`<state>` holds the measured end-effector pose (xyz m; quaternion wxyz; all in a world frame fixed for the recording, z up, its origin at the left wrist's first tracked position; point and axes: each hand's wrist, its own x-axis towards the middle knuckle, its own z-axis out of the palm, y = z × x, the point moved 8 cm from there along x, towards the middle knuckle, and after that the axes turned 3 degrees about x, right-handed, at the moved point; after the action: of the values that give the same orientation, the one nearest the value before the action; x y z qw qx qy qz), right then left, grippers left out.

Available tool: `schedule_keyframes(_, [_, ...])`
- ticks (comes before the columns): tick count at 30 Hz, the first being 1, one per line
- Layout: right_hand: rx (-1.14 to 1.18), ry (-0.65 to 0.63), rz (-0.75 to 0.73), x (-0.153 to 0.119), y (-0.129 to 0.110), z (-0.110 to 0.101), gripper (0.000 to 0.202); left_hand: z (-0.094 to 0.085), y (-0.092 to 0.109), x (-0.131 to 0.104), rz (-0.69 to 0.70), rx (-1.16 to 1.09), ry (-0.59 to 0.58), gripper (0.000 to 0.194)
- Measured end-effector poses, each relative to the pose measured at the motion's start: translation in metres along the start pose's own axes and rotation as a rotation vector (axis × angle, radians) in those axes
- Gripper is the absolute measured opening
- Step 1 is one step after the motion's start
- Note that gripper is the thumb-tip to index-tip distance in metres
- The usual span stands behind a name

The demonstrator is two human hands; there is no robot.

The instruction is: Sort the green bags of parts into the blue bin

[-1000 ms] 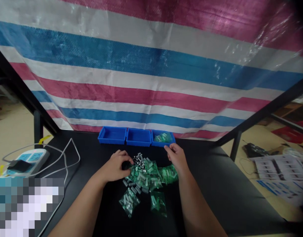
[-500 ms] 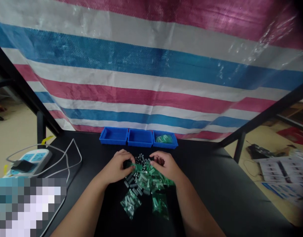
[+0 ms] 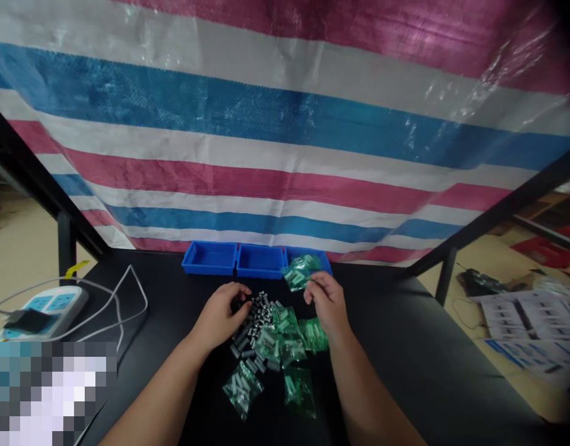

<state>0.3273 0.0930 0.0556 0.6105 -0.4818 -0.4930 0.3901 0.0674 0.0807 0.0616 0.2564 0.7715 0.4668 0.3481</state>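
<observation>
My right hand pinches a small green bag of parts and holds it up just in front of the right blue bin. My left hand rests on the black table with its fingers curled over loose grey cylinders at the left edge of the pile. Several more green bags lie heaped between my hands. Two further bags lie nearer to me.
Three blue bins stand in a row at the table's back: left bin, middle bin, right bin. A striped tarp hangs behind them. A power strip with white cables lies at the left. Printed sheets lie on the floor at right.
My right hand went from the right bin down to the pile, took hold of a green bag, and has lifted it back toward the right bin. My left hand stayed on the loose cylinders.
</observation>
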Motion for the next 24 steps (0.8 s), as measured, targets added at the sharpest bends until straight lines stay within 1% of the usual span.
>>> schedule_keyframes(2, [0.147, 0.17, 0.06, 0.008, 0.011, -0.013, 0.031, 0.003, -0.004, 0.0, 0.002, 0.024, -0.023, 0.014])
schedule_keyframes(4, [0.223, 0.278, 0.158, 0.011, 0.025, -0.02, 0.046, 0.005, -0.005, -0.001, 0.009, 0.035, -0.04, 0.014])
schedule_keyframes(5, [0.23, 0.308, 0.2, 0.011, 0.032, -0.022, 0.052, 0.006, -0.006, -0.001, 0.009, 0.039, -0.048, 0.014])
schedule_keyframes(7, [0.184, 0.327, 0.232, 0.011, 0.039, -0.027, 0.057, 0.007, -0.006, -0.002, 0.007, 0.049, -0.07, 0.014])
schedule_keyframes(10, [-0.009, 0.296, 0.196, 0.011, 0.037, -0.036, 0.046, 0.009, -0.007, -0.002, 0.007, 0.062, -0.103, 0.015])
schedule_keyframes(12, [-0.195, 0.212, 0.132, 0.011, 0.029, -0.037, 0.036, 0.009, -0.008, -0.002, 0.01, 0.066, -0.108, 0.015])
schedule_keyframes(13, [-0.298, 0.141, 0.087, 0.01, 0.023, -0.034, 0.032, 0.009, -0.009, -0.002, 0.009, 0.068, -0.107, 0.015])
schedule_keyframes(14, [-0.403, 0.047, 0.038, 0.009, 0.017, -0.028, 0.027, 0.009, -0.01, -0.001, 0.006, 0.07, -0.107, 0.015])
schedule_keyframes(16, [-0.592, -0.186, -0.042, 0.003, 0.011, -0.01, 0.021, 0.009, -0.013, -0.001, -0.004, 0.073, -0.111, 0.016])
schedule_keyframes(18, [-0.719, -0.4, -0.064, -0.007, 0.012, 0.007, 0.024, 0.01, -0.015, -0.001, -0.011, 0.077, -0.12, 0.015])
schedule_keyframes(19, [-0.759, -0.48, -0.059, -0.012, 0.015, 0.014, 0.027, 0.011, -0.015, -0.001, -0.011, 0.077, -0.126, 0.015])
schedule_keyframes(21, [-0.797, -0.573, -0.041, -0.019, 0.019, 0.023, 0.028, 0.012, -0.016, -0.001, -0.01, 0.079, -0.135, 0.015])
schedule_keyframes(24, [-0.784, -0.606, -0.038, -0.022, 0.021, 0.03, 0.019, 0.012, -0.015, -0.001, -0.01, 0.082, -0.144, 0.016])
